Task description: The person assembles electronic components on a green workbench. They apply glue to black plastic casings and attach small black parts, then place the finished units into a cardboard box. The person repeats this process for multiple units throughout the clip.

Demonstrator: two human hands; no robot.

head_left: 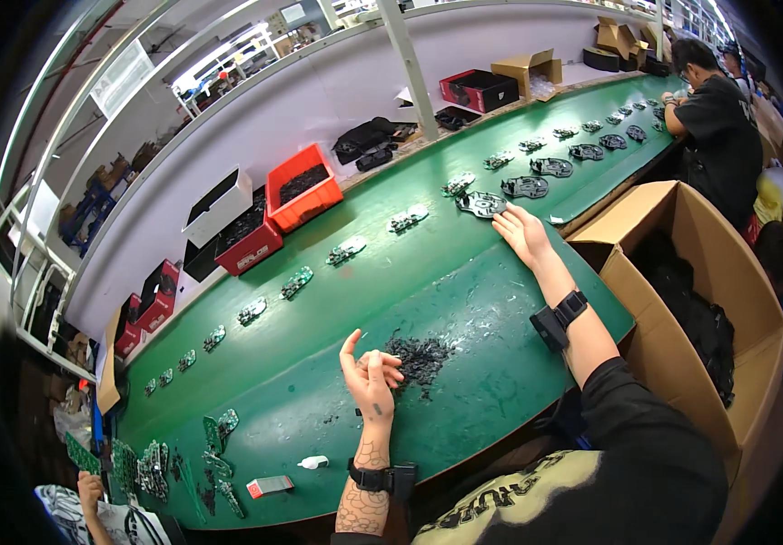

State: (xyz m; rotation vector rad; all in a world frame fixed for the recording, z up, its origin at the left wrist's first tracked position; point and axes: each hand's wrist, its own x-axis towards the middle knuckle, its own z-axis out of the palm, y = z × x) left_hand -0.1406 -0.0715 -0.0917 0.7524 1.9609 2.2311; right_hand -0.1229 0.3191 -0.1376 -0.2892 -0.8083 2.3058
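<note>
My right hand (525,236) reaches out over the green belt, its fingers closed on the near edge of a black plastic mouse base (482,205). The mouse base lies flat, open side up, beside a small green circuit board (458,185). Nearer to me, my left hand (371,380) hovers at the left side of a pile of small black plastic parts (421,361). Its index finger is raised and apart, while the other fingers are loosely curled; nothing shows between them. Both wrists wear dark strapped devices.
More mouse bases (551,167) and circuit boards (346,250) line the belt. A red-orange bin (337,193) stands along the wall. An open cardboard box (755,363) is at my right. A box and white bottle (313,462) lie left. Co-workers (723,136) sit at both ends.
</note>
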